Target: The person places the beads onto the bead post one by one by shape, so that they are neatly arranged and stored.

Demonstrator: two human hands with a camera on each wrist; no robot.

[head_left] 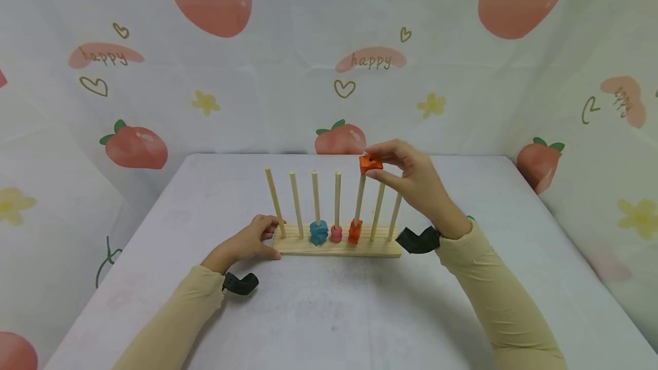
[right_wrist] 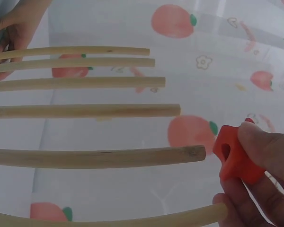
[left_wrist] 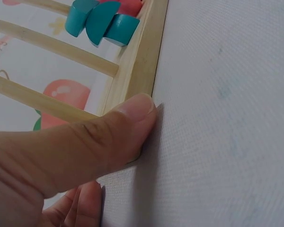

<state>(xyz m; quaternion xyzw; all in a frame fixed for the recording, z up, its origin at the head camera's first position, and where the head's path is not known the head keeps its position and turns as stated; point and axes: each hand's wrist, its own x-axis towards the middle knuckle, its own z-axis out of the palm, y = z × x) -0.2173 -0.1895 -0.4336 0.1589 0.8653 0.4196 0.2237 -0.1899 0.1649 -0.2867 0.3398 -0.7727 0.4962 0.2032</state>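
Note:
My right hand [head_left: 413, 179] pinches an orange-red block [right_wrist: 236, 153] with a hole in it. In the right wrist view the block is just off the tip of a wooden peg [right_wrist: 170, 156], its hole facing the peg. My left hand [head_left: 252, 240] grips the left end of the wooden base [head_left: 334, 249], thumb [left_wrist: 128, 113] on the front edge. Several upright pegs stand in the base. Teal blocks [head_left: 319, 233] sit low on the third peg from the left, a pink bead [head_left: 336, 234] on the fourth, and an orange-red block [head_left: 354, 232] on the fifth, below the held one.
The base stands on a white-covered table [head_left: 329, 313]. Behind it hangs a white cloth [head_left: 288, 90] printed with fruit, flowers and words. Near my right hand, the two rightmost pegs [head_left: 378, 210] rise close beside the fifth.

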